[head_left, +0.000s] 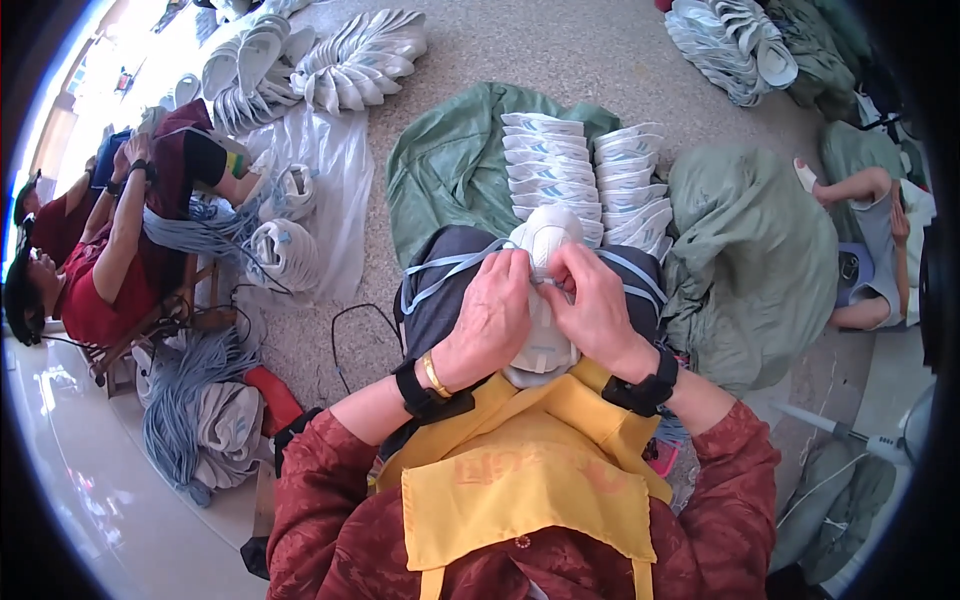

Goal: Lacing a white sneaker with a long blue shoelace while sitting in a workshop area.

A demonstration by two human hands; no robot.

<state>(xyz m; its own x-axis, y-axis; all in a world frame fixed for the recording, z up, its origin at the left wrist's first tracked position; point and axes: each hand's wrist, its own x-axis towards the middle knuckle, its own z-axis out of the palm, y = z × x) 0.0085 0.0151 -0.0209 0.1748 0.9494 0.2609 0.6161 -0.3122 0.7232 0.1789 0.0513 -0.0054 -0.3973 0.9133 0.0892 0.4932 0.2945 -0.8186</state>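
Floor (540, 50): pale, speckled, scattered with bundled shoe parts toward the far edge.
Green cloth (440, 160): crumpled ahead of the knees, next to two stacked rows of white pieces (548, 165).
White shoe upper (550, 230): on the lap, just beyond the yellow apron (530, 500), rounded end pointing away, between both hands.
Left hand (492, 308): angled inward from the lower left, back turned up, fingers bent and bunched narrow, pinching at the middle of the upper (lace or edge, cannot tell which).
Right hand (598, 312): mirroring from the lower right, wrist raised, forefinger curled toward thumb in a tight pinch, close beside the left fingertips.
Wrists: bent toward each other, strapped in black bands (645, 385) (plus a gold bracelet (435, 375) on the left).
Pale blue laces (455, 262): trailing outward over both thighs.
Co-worker in red (125, 280): seated at far left, arms raised.
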